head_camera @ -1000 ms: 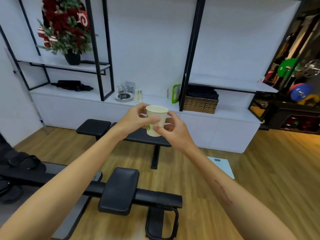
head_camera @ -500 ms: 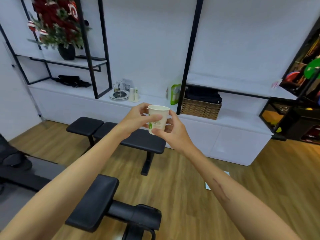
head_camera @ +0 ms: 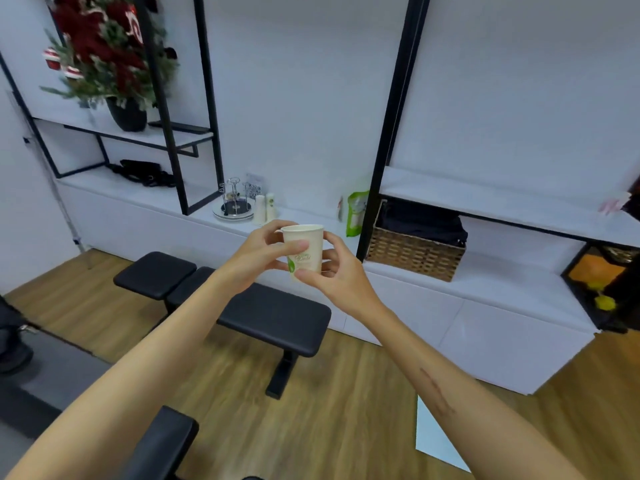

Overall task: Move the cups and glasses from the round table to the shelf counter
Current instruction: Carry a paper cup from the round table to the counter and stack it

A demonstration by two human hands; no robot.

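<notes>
Two bare forearms reach in from the bottom corners of the frame, with no sleeves, watch or jewellery on them. The left hand (head_camera: 258,252) and right hand (head_camera: 337,268) are ungloved. A long reddish scar (head_camera: 435,389) runs along the right forearm, lower right.

One paper cup (head_camera: 304,249) is held by two hands; two more cups (head_camera: 265,208) (stacked or upturned, hard to tell) are seen on the counter, with one wicker basket (head_camera: 414,252) and one bench (head_camera: 242,306).

Both arms reach forward, the left hand (head_camera: 258,256) and the right hand (head_camera: 341,273) curled round one paper cup (head_camera: 304,252) between them.
</notes>
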